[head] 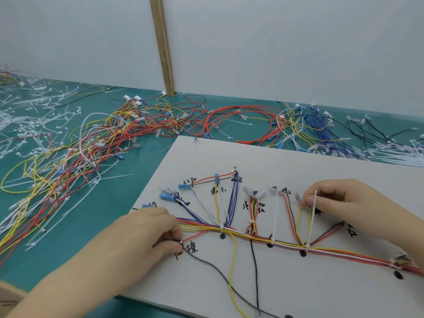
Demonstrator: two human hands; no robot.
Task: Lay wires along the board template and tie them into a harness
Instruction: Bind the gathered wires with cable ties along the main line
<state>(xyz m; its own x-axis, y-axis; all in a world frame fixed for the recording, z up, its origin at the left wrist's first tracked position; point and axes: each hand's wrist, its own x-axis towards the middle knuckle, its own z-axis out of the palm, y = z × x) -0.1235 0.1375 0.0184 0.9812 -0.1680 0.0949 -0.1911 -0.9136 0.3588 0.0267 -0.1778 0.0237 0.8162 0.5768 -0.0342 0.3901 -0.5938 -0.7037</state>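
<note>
On the pale template board, the bundled trunk of the wire harness ran across handwritten ink labels, too smeared to read, its right end cut off by the frame edge. The left hand pinched a black wire at the trunk's left end, fingertips curled under and mostly hidden. The right hand gripped a thin white cable tie rising from the trunk. Beyond the board, glossy loose wires tangled on the teal mat.
</note>
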